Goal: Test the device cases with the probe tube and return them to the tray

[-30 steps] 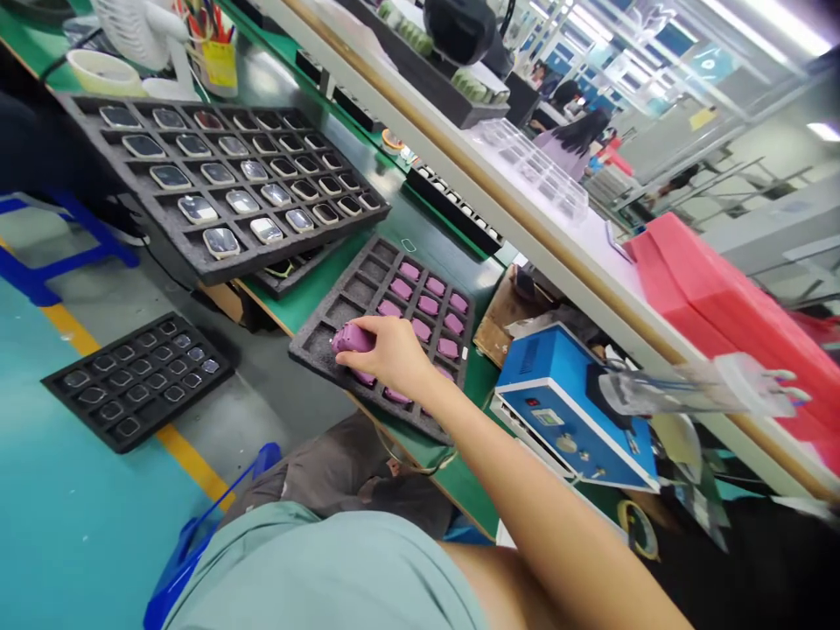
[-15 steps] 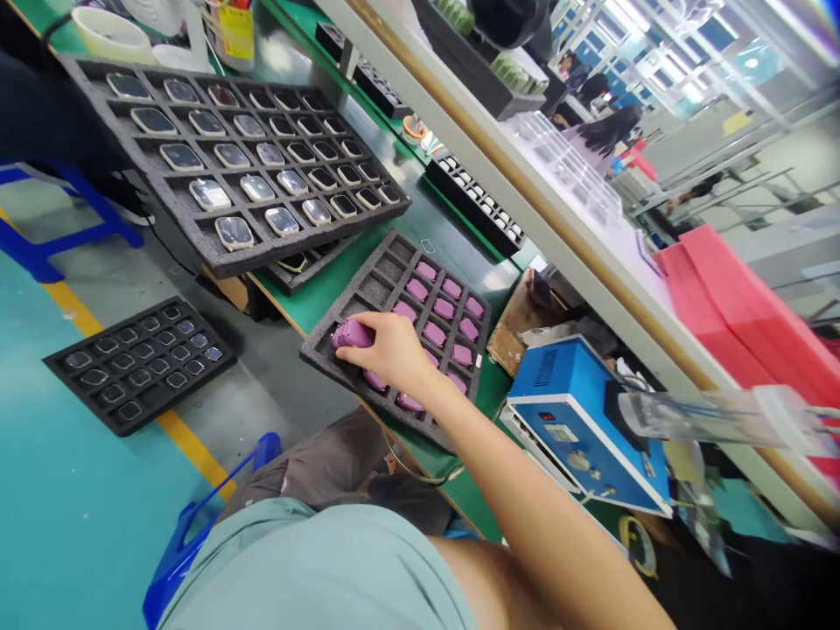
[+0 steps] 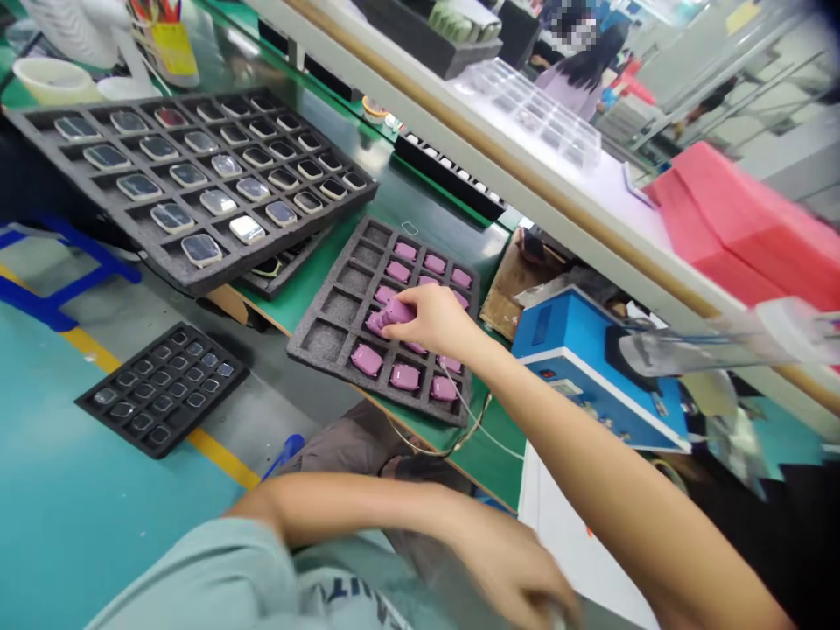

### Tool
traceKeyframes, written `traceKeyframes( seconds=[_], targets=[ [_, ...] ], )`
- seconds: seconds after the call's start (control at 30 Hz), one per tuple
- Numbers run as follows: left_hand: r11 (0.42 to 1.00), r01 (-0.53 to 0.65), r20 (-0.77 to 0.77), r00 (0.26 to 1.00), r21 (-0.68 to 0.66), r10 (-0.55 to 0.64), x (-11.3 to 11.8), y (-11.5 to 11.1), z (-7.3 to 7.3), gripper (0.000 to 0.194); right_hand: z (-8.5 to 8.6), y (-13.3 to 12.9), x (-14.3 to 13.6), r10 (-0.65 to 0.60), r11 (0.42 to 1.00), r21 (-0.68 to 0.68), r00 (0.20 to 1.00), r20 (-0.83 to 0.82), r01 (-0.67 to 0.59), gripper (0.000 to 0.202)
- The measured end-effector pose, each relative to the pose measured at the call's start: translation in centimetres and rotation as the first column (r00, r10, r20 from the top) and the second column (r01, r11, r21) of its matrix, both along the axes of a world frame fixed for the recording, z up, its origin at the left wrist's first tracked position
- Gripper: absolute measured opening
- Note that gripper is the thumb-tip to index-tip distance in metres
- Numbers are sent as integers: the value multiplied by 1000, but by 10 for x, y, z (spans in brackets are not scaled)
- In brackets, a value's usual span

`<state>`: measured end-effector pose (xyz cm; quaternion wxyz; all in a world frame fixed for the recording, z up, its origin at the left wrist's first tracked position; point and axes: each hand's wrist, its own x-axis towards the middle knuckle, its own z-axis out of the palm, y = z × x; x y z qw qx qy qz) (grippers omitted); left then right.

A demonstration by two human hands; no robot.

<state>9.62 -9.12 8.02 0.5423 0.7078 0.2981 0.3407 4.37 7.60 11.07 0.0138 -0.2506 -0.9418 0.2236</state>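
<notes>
My right hand [image 3: 437,324] is closed on purple watch-shaped pieces [image 3: 392,313], stacked together, over the grey foam tray [image 3: 338,306]. More purple pieces [image 3: 405,376] sit in the tray's compartments, while its left column holds none. Low in the picture, my left hand [image 3: 518,573] is smeared by motion with its fingers bent downward. Something pale shows at its fingertips, too blurred to make out. A white sheet [image 3: 570,534] lies beside that hand.
A large foam tray of glass-faced frames [image 3: 190,280] stands at the left. Another dark tray [image 3: 157,446] is lower down, near a blue stool [image 3: 59,289]. A blue machine [image 3: 591,367] and a shelf rail [image 3: 486,131] flank the right side.
My right hand has shifted right across the tray with purple pieces in its grip. The left column's purple pieces are gone. My left arm and hand have come into view below.
</notes>
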Motion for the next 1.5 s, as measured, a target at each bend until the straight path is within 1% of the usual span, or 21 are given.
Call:
traceKeyframes(
  seconds=[0.03,0.07,0.1,0.13,0.17,0.2,0.23,0.3,0.37,0.5,0.63,0.7,0.77,0.83,0.93,1.0,1.13,1.2,1.3,1.33,1.5],
  targets=[
    [997,-72,4,997,-22,73,-20,-7,-3,13,-3,1,5,-11,999,-35,1000,-12,10,40],
    [968,-245,17,969,-56,247,-42,-14,-6,12,-5,2,10,-17,996,-86,999,-32,14,42],
    [863,-494,33,866,-105,500,-64,-19,-8,13,-8,0,13,-21,989,-148,998,-59,13,43],
    [646,-747,39,649,-158,760,-86,-22,-10,19,-10,-3,17,-28,977,-215,996,-90,8,43],
    [461,-860,60,460,-219,886,-105,-23,-12,32,-11,-7,19,-38,960,-282,992,-124,2,43],
    [329,-899,79,320,-288,944,-120,-22,-14,45,-12,-13,20,-50,941,-340,986,-158,-7,43],
    [278,-891,96,260,-360,961,-131,-19,-17,55,-11,-18,21,-65,924,-383,980,-190,-13,44],
    [310,-824,140,277,-475,951,-142,-11,-24,60,-10,-29,20,-105,901,-434,964,-243,-11,42],
    [352,-767,175,307,-536,935,-144,-3,-31,52,-8,-35,20,-168,879,-476,948,-271,20,39],
    [342,-739,193,283,-580,939,-152,-1,-38,45,-13,-29,28,-349,785,-614,880,-323,85,45],
    [388,-755,164,358,-528,919,-179,-7,-37,48,-29,-14,42,-502,681,-722,797,-336,125,49],
    [411,-798,120,402,-440,908,-193,-10,-36,44,-37,-10,47,-521,663,-734,795,-312,146,50],
    [400,-873,13,413,-281,911,-201,-13,-37,40,-43,-10,49,-500,683,-714,812,-300,157,49],
    [372,-927,-155,373,-36,915,-201,-17,-39,36,-46,-13,45,-458,732,-663,835,-307,158,45],
    [413,-850,-398,272,328,876,-188,-24,-41,25,-46,-17,26,-354,843,-518,873,-335,143,37],
    [441,-783,-481,210,439,851,-179,-28,-42,22,-46,-18,6,-270,915,-384,894,-356,123,33],
    [386,-754,-534,57,531,844,-179,-32,-41,25,-48,-17,-36,-124,978,-196,948,-292,68,31],
    [335,-818,-471,90,467,877,-190,-30,-41,29,-51,-16,-48,-41,986,-167,966,-255,-3,30],
    [279,-927,-298,200,251,933,-215,-17,-41,37,-54,-13,-55,70,974,-185,950,-303,-131,41],
    [295,-937,-265,242,184,933,-224,-10,-40,40,-56,-12,-55,88,967,-196,938,-336,-161,45],
    [490,-865,-160,502,-108,850,-249,19,-33,48,-59,-10,-50,39,939,-273,855,-517,-208,49]
  ],
)
